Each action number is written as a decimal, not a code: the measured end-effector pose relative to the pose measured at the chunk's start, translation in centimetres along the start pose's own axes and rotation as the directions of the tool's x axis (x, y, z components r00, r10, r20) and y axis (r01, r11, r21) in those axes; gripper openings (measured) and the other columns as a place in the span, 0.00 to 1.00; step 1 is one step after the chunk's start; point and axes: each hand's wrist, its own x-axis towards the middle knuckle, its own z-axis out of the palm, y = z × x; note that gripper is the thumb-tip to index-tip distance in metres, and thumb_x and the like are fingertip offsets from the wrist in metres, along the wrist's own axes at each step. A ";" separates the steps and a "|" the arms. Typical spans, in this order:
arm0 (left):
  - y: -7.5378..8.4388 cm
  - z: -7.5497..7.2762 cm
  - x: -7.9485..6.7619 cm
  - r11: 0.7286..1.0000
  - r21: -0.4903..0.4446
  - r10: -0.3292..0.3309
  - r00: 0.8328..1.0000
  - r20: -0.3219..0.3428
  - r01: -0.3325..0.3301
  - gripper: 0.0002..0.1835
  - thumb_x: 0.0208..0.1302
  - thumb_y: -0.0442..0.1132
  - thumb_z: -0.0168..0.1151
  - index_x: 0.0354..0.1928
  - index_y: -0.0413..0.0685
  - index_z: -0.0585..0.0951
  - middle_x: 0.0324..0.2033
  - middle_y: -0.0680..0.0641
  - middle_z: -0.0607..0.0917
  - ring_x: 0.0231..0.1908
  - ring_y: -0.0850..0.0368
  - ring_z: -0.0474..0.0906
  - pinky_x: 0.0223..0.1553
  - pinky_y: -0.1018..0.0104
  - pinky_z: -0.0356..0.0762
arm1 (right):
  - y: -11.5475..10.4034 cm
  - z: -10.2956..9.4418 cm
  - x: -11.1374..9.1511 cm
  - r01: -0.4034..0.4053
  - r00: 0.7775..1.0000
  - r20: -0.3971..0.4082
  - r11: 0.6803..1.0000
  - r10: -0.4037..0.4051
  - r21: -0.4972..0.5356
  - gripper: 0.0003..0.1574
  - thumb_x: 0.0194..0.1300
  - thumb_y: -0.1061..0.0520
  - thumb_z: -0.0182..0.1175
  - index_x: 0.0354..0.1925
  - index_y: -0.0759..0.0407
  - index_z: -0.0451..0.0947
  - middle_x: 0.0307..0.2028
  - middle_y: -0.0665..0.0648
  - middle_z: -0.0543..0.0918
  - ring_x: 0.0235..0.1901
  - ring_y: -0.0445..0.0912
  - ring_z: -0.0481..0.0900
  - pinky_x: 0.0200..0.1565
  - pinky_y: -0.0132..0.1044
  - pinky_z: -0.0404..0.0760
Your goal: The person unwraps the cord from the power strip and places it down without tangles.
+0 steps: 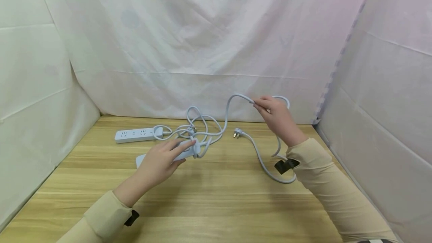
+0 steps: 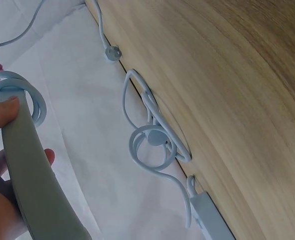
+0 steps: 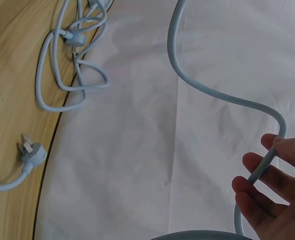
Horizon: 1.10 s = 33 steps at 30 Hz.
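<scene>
My left hand (image 1: 162, 160) grips a white power strip (image 2: 37, 165) held above the table, thumb on one side and fingers on the other. Its cord loops round the strip's end near my fingertips. My right hand (image 1: 278, 117) pinches the pale cable (image 3: 222, 95) between thumb and fingers, raised toward the back right. From there the cable curves down to the held strip; past the hand it droops to the table and ends in a three-pin plug (image 1: 237, 133). A second white power strip (image 1: 135, 135) lies behind my left hand, its cord in loose loops.
Another plug (image 2: 156, 137) sits among the coiled cord (image 3: 47, 75) at the back middle of the wooden table (image 1: 216, 205). White cloth (image 1: 202, 40) hangs behind the table's back edge and along both sides. Black straps show at both sleeves.
</scene>
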 end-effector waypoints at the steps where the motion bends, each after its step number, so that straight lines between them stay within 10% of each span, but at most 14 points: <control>1: 0.0 -0.1 0.0 1.000 -0.005 -0.009 1.000 0.000 0.009 0.40 0.49 0.38 0.77 0.66 0.60 0.72 0.47 0.47 0.81 0.42 0.47 0.81 0.38 0.51 0.79 | 0.2 0.0 0.0 -0.017 1.000 0.010 1.000 0.017 -0.002 0.17 0.74 0.57 0.54 0.54 0.63 0.81 0.43 0.58 0.81 0.32 0.49 0.70 0.34 0.44 0.70; 10: -0.1 -0.3 -0.1 0.995 -0.042 -0.087 0.996 0.001 0.087 0.40 0.50 0.37 0.77 0.66 0.55 0.72 0.51 0.45 0.81 0.44 0.45 0.81 0.41 0.49 0.79 | 1.9 0.4 -0.6 -0.100 0.990 0.100 0.994 0.104 -0.047 0.18 0.74 0.58 0.54 0.56 0.65 0.79 0.45 0.60 0.80 0.37 0.52 0.72 0.37 0.45 0.71; 33: -0.2 -1.1 -0.3 0.944 -0.126 -0.306 0.952 0.003 0.304 0.36 0.57 0.36 0.72 0.67 0.45 0.67 0.55 0.39 0.79 0.47 0.42 0.79 0.44 0.46 0.77 | 6.2 2.4 -4.7 0.014 0.955 0.294 0.989 0.030 -0.147 0.10 0.64 0.66 0.64 0.43 0.64 0.85 0.40 0.58 0.82 0.41 0.54 0.79 0.40 0.48 0.78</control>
